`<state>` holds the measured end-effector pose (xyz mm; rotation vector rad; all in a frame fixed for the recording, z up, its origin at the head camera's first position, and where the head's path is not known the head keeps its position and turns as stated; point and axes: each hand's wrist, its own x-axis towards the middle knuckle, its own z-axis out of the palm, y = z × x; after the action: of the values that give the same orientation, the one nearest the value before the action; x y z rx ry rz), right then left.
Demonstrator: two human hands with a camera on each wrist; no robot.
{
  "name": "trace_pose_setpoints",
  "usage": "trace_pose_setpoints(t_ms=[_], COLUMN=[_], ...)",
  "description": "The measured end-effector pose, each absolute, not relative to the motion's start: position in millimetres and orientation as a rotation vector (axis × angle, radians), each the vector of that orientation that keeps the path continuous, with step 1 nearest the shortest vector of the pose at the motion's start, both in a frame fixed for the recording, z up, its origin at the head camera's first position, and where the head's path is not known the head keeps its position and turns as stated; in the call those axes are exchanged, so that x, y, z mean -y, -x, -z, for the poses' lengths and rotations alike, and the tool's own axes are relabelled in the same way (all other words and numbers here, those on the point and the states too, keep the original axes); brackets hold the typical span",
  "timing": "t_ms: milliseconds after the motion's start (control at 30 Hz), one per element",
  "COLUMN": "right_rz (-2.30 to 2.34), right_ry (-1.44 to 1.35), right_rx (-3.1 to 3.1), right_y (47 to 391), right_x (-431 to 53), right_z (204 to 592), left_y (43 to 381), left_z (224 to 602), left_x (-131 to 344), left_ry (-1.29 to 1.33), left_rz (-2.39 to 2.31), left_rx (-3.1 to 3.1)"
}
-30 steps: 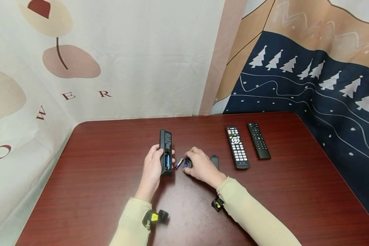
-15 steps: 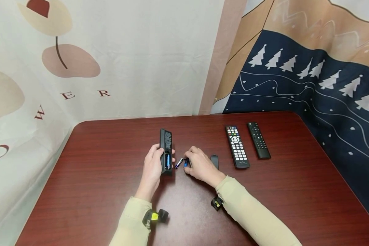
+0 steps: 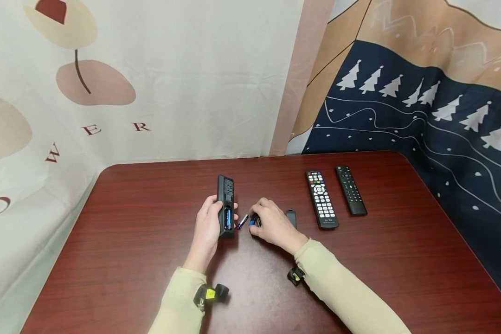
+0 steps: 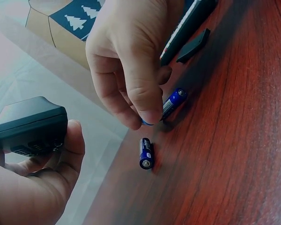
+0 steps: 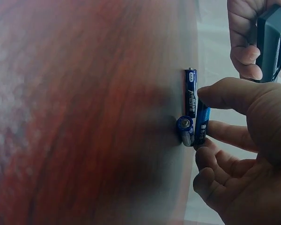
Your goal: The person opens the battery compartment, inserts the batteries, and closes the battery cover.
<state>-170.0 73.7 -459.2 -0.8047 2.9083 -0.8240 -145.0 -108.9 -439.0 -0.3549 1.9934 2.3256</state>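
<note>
My left hand (image 3: 207,222) grips a black remote control (image 3: 225,190), back side up, its battery compartment uncovered with a blue battery (image 3: 228,219) inside. To its right, my right hand (image 3: 272,225) pinches a lighter blue battery (image 5: 203,123) between thumb and fingers, low over the table. Two dark blue AAA batteries lie beside those fingertips: one battery (image 5: 190,91) is nearer the left hand, and the other battery (image 5: 185,131) points its end at the right wrist camera. In the left wrist view, the held battery is mostly hidden by the right thumb.
A small dark battery cover (image 3: 291,218) lies just behind the right hand. Farther right are a remote with white buttons (image 3: 322,200) and a slimmer black remote (image 3: 351,190). The reddish-brown table (image 3: 150,278) meets patterned curtains (image 3: 200,93) along its back edge.
Both hands stay almost where they were. The right fingers shift only slightly around the lighter blue battery.
</note>
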Motion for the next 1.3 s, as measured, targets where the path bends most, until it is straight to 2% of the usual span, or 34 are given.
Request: trace_pose_setpoints(t_ms=[700,1300], right_rz=[1.031,1.154], right_ry=[0.947,0.861], right_rx=[-2.856,-2.767], right_y=[165,161], right_x=[-79,-79], right_z=[451,445], left_y=[145,145], left_z=[439,440], left_x=[107,107], left_ry=[0.336,0.342], left_rz=[-2.334,-2.312], left_rx=[-2.002,-2.003])
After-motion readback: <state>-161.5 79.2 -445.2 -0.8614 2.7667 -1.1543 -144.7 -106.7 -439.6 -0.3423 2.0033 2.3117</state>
